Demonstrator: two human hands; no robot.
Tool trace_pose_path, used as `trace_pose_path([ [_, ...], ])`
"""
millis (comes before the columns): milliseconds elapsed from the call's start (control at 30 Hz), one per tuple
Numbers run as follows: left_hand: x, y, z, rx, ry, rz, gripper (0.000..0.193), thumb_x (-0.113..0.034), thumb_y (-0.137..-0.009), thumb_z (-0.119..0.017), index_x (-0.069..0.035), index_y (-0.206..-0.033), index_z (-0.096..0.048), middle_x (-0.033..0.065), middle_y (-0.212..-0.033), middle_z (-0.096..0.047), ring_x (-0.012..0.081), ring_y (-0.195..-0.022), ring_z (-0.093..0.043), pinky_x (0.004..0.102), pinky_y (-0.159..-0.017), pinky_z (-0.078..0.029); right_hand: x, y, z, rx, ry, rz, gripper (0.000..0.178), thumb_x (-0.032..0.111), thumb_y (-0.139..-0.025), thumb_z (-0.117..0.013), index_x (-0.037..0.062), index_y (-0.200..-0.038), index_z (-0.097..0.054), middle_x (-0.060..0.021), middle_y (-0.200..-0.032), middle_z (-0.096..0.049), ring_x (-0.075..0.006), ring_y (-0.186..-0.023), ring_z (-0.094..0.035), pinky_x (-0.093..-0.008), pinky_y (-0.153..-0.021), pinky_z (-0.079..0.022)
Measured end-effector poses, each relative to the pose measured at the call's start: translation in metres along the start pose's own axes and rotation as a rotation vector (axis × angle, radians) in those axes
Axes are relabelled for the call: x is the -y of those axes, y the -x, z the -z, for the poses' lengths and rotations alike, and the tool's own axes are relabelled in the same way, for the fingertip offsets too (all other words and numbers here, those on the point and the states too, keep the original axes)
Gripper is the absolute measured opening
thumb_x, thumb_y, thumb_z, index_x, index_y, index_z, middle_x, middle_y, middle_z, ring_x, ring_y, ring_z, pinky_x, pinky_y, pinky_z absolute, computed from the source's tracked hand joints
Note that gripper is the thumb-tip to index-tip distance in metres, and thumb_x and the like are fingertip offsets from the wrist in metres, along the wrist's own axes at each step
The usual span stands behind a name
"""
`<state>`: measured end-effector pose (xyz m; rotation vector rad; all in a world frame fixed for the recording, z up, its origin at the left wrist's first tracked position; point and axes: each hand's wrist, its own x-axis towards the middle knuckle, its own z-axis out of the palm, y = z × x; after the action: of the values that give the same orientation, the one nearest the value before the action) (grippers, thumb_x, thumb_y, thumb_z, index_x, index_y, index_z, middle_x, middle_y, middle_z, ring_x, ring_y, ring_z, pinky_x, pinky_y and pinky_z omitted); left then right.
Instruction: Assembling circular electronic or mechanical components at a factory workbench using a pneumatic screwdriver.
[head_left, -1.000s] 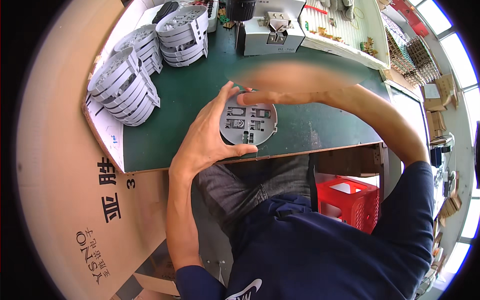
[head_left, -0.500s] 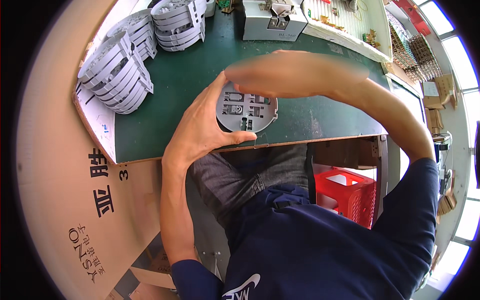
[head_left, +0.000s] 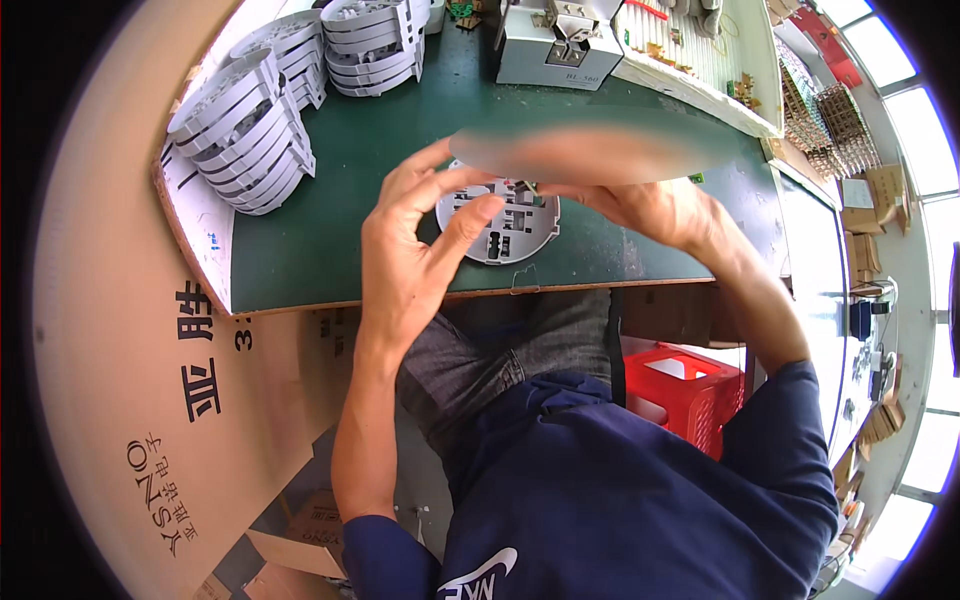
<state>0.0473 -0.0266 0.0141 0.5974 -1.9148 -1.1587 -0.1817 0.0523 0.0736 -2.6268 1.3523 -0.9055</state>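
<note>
A round grey plastic disc (head_left: 517,238) with several slots lies flat on the green bench near its front edge. My left hand (head_left: 405,235) is at the disc's left side, fingers apart, thumb raised over it. My right hand (head_left: 655,208) reaches in from the right above the disc's far side, its fingers bent. A small dark piece (head_left: 531,186) shows at its fingertips; its kind is too small to tell. A tiny green piece (head_left: 697,178) shows by the back of that hand. A blurred patch hides part of the fingers and the disc's far edge.
Stacks of similar grey plastic discs (head_left: 245,135) stand at the far left. A grey metal box (head_left: 550,62) is at the back, beside a white tray (head_left: 700,85) with small parts. Below the bench are a red plastic stool (head_left: 690,395) and a large cardboard box (head_left: 120,330).
My right hand has drawn back from reaching across the far side. My left thumb has left the disc's near edge and is now over the disc. The view has shifted slightly.
</note>
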Motion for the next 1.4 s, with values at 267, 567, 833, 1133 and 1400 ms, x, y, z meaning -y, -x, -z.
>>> trace_pose_path([
  [267, -0.014, 0.007, -0.013, -0.060, 0.427, 0.161, 0.020, -0.020, -0.093, -0.079, -0.004, -0.105, -0.079, 0.0093, -0.127, -0.070, 0.0190, -0.119, -0.062, 0.0356, -0.104, -0.047, 0.017, 0.013, -0.013, -0.035, -0.081, -0.124, 0.053, 0.002, -0.086, -0.078, 0.0018, -0.136, -0.060, -0.0138, -0.124, -0.072, -0.0283, -0.104, -0.074, -0.0377, -0.086, -0.063],
  [567, -0.012, 0.012, -0.021, -0.147, 0.031, -0.085, 0.013, -0.017, -0.090, -0.080, -0.010, -0.101, -0.080, 0.0026, -0.117, -0.073, 0.0279, -0.125, -0.058, 0.0412, -0.106, -0.046, 0.033, 0.017, -0.035, -0.242, -0.918, -0.620, 0.044, -0.003, -0.093, -0.071, -0.0045, -0.135, -0.060, -0.0126, -0.126, -0.070, -0.0183, -0.118, -0.067, -0.0343, -0.104, -0.055],
  [833, -0.014, 0.013, -0.024, -0.163, -0.045, -0.123, 0.012, -0.015, -0.089, -0.080, -0.011, -0.100, -0.079, 0.0006, -0.115, -0.073, 0.0279, -0.125, -0.057, 0.0415, -0.105, -0.046, 0.033, 0.020, -0.040, -0.306, -0.955, -0.631, 0.037, -0.005, -0.092, -0.071, -0.0033, -0.129, -0.064, -0.0127, -0.128, -0.070, -0.0193, -0.119, -0.066, -0.0362, -0.108, -0.053],
  [1133, -0.020, 0.015, -0.024, -0.139, -0.114, -0.161, 0.015, -0.013, -0.085, -0.082, -0.013, -0.100, -0.080, 0.0013, -0.118, -0.071, 0.0290, -0.123, -0.059, 0.0415, -0.101, -0.051, 0.026, 0.028, -0.047, -0.358, -1.113, -0.614, 0.035, -0.003, -0.090, -0.073, -0.0010, -0.124, -0.066, -0.0143, -0.129, -0.070, -0.0215, -0.119, -0.067, -0.0388, -0.107, -0.054],
  [1400, -0.022, 0.015, -0.024, -0.135, -0.171, -0.215, 0.019, -0.013, -0.084, -0.083, -0.014, -0.102, -0.081, 0.0021, -0.120, -0.071, 0.0291, -0.122, -0.060, 0.0411, -0.099, -0.052, 0.022, 0.032, -0.048, -0.389, -1.106, -0.568, 0.034, 0.000, -0.089, -0.075, 0.0004, -0.122, -0.067, -0.0142, -0.127, -0.070, -0.0220, -0.114, -0.069, -0.0411, -0.105, -0.056],
])
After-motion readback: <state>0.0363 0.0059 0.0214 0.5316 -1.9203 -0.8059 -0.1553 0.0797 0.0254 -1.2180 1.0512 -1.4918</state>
